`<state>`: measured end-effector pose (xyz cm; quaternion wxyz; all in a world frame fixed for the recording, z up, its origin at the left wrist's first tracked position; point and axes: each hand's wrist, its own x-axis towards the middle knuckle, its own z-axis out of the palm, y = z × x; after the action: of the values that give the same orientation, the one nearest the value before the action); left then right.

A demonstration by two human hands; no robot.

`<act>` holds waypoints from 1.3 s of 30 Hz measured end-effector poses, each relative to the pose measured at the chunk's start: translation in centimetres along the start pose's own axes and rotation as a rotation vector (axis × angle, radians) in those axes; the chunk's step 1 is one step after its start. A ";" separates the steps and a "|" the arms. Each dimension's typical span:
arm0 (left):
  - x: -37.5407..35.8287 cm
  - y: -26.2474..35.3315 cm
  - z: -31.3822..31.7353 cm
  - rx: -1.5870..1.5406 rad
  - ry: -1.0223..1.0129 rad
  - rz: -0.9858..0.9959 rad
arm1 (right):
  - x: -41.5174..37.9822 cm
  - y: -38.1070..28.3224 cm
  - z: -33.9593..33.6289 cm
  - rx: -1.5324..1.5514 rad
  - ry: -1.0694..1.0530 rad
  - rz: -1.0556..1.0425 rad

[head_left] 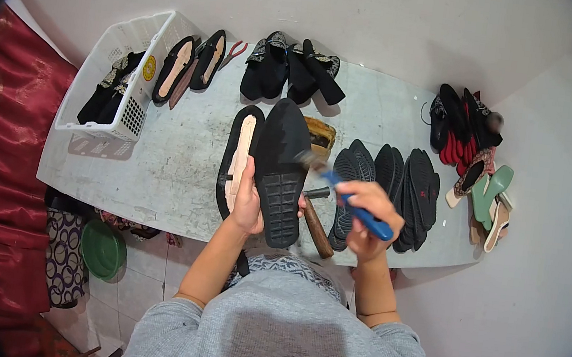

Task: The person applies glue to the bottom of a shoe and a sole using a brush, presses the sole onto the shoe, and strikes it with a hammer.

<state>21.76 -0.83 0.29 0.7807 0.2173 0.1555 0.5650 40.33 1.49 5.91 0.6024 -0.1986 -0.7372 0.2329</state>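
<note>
**Apprentice:** Black rubber, tread side up: that's the sole (pixel 281 171) held over the near edge of the table (pixel 159 163), tilted up on its long axis, right?

**Cobbler:** Yes. The left hand (pixel 248 206) is wrapped round its heel end, thumb along the left edge. The right hand (pixel 365 220) is closed in a fist on the blue-handled brush (pixel 347 200), bristles touching the sole's right edge about midway.

**Apprentice:** How would you do the brushing well?

**Cobbler:** I'd judge that short, even strokes along the rim work best, with the sole kept steady and the bristles not overloaded. Turn the sole, not the wrist.

**Apprentice:** And what lies around it?

**Cobbler:** Just left of the sole is a shoe upper with a pale insole (pixel 238 162). Under the right hand there's a wooden-handled hammer (pixel 316 225), and beside it a row of black soles (pixel 392 188).

**Apprentice:** Any writing to read?

**Cobbler:** A round yellow sticker (pixel 149 67) sits on the white basket (pixel 123 83), and small red marks show on the far soles; neither is legible from here.
</note>
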 end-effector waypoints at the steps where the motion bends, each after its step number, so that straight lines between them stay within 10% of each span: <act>1: -0.1 -0.3 -0.6 0.001 0.001 0.003 | 0.5 0.5 -0.5 -0.117 0.030 -0.066; 5: -0.2 -0.5 0.0 -0.006 0.013 -0.012 | 1.9 1.1 -0.5 0.102 0.168 -0.005; 15: 0.3 0.3 1.0 0.084 0.120 0.027 | 2.5 0.3 1.1 0.015 -0.337 -0.171; 25: -0.3 -0.9 -0.9 -0.053 -0.047 -0.121 | 3.9 1.8 1.1 -0.155 -0.135 -0.243; 32: 0.7 0.7 1.7 0.047 0.275 0.032 | 1.7 0.0 1.6 0.047 -0.306 -0.139; 39: -0.3 0.0 -0.6 0.049 -0.069 -0.139 | 4.2 0.7 0.8 0.031 -0.044 -0.111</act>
<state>21.44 -1.00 -0.22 0.8173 0.2443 0.1570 0.4977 38.69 4.35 8.72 0.6011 -0.1428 -0.7564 0.2146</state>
